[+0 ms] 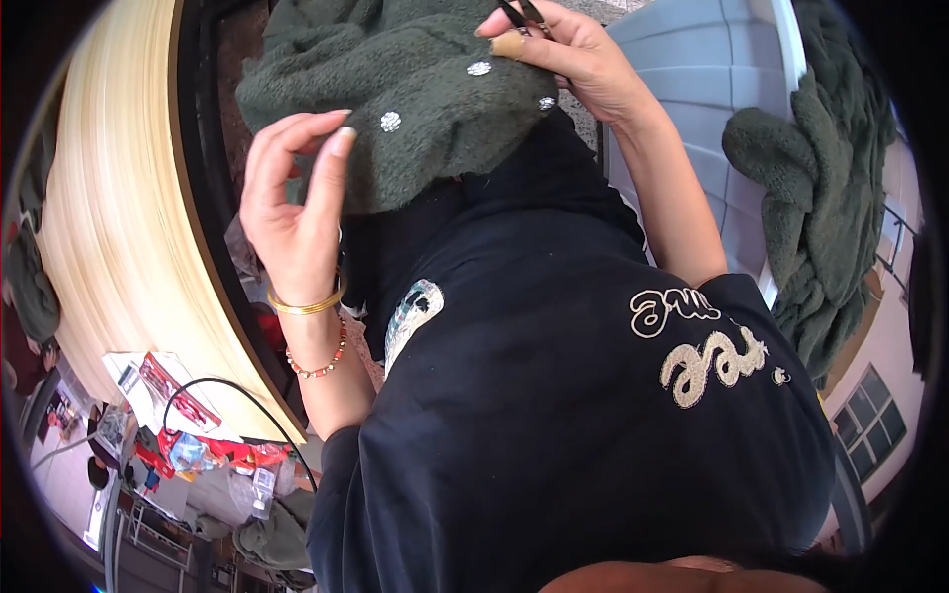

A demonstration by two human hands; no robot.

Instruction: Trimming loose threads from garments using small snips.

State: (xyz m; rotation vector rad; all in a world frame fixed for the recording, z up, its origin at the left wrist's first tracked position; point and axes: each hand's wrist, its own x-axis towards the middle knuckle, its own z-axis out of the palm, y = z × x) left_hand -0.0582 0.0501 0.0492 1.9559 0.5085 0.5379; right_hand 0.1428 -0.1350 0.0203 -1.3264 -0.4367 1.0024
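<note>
A fuzzy dark green knit garment (435, 148) lies over my lap, with several shiny silvery flower-shaped buttons spaced along it. One button (390, 122) is just beside the fingertips of my left hand (297, 188). That hand's thumb and index finger come together in a pinch at the garment's left side; whatever is between them is too fine to make out. At the upper right, my right hand (568, 59) grips small black thread snips (524, 14), blades pointing up. Its thumb, wrapped in tan tape, rests against the knit near another button (478, 68).
A pale wood-grain tabletop (119, 198) curves along my left, with papers, red packets and a black cable (237, 383) at its near end. On my right stands a light blue-grey bin (702, 99), with more green knit garments (830, 188) heaped beyond its edge.
</note>
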